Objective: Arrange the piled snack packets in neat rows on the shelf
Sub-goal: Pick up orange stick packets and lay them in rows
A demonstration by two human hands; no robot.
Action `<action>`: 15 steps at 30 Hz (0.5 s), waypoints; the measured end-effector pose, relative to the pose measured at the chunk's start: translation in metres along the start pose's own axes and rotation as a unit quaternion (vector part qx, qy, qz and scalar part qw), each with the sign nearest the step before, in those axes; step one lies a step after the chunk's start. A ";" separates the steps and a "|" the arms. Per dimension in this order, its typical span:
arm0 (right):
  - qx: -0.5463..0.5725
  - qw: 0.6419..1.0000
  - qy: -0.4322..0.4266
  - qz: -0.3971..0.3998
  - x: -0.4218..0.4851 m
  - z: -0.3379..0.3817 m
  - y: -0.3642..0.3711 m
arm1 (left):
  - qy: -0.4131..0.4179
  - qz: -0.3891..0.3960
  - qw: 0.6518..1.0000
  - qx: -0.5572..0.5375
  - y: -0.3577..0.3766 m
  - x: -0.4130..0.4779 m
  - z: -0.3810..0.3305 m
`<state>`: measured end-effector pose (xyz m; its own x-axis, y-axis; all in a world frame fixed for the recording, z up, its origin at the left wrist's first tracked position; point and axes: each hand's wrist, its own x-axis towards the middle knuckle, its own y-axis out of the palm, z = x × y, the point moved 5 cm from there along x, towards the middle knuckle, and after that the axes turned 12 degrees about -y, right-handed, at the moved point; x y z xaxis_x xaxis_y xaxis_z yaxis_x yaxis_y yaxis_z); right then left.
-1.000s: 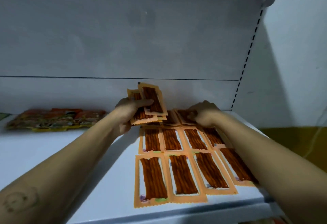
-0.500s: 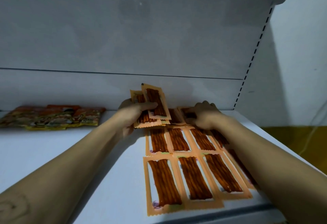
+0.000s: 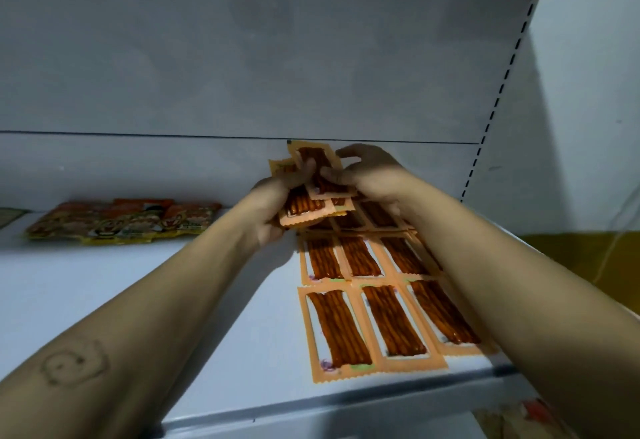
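Left hand (image 3: pixel 273 196) gripping fanned stack of snack packets (image 3: pixel 304 204); right hand (image 3: pixel 367 175) pinching top packet (image 3: pixel 317 158). Likely light, floppy, slick — taking hold at crimped border looking safest. Laid rows (image 3: pixel 358 258) lying just below both hands, on shelf (image 3: pixel 263 341).

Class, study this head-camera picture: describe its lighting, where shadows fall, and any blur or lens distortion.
Head view: dim, bluish light; head view: a soft shadow lies on the shelf under the left forearm, beside the laid-out packets; head view: the slotted upright slants, forearms stretch toward the corners; head view: held packets and colourful packs look soft, print unreadable.
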<state>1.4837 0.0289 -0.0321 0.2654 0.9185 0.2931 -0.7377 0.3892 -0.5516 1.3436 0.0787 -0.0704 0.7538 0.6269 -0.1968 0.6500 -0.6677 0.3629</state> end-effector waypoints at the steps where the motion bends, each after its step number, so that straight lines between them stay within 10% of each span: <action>1: 0.050 0.999 0.010 -0.013 0.001 0.000 -0.001 | -0.009 0.017 1.000 -0.018 0.001 -0.003 -0.001; 6: 0.235 0.969 0.074 -0.019 -0.006 -0.011 0.007 | -0.012 0.028 0.999 0.031 -0.016 -0.009 -0.004; 15: 0.036 0.989 0.139 -0.016 -0.047 -0.037 0.024 | 0.002 -0.112 0.993 0.025 -0.072 -0.010 0.001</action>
<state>1.4762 -0.0023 -0.0880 0.4434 0.8929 0.0781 -0.7653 0.4225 -0.4857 1.2889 0.1202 -0.0950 0.5893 0.7639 -0.2632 0.8055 -0.5303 0.2645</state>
